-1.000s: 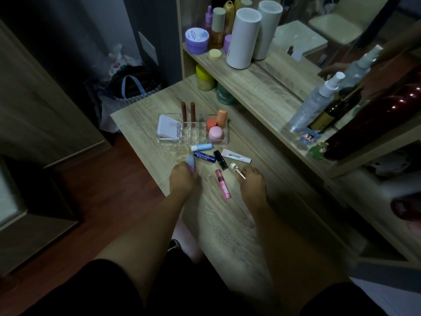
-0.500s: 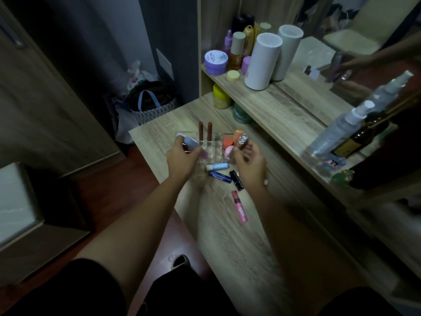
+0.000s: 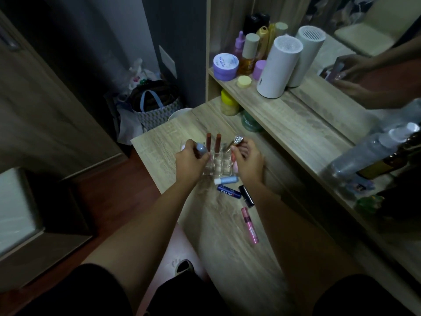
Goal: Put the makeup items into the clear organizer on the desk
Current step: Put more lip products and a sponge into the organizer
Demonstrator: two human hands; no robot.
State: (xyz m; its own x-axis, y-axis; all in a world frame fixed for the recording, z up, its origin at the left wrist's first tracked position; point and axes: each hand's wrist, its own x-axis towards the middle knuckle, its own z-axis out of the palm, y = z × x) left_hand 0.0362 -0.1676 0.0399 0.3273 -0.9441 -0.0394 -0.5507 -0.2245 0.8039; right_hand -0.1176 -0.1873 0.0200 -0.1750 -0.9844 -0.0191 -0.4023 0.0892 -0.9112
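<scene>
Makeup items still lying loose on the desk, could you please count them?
4: light blue tube nearest the organizer, NIVEA stick, black tube, pink tube. Hands may hide others.

Both bare forearms are reaching forward from the bottom edge, coming closer together toward the hands; the left hand point(image 3: 191, 160) is curling its fingers and thumb into a closed grip, knuckles facing up; the right hand point(image 3: 248, 159) is also gripping, with the fingers point(image 3: 239, 148) bent and pinched at the tips, the back of the hand turned to the camera; the two hands are staying near each other, not touching.
</scene>
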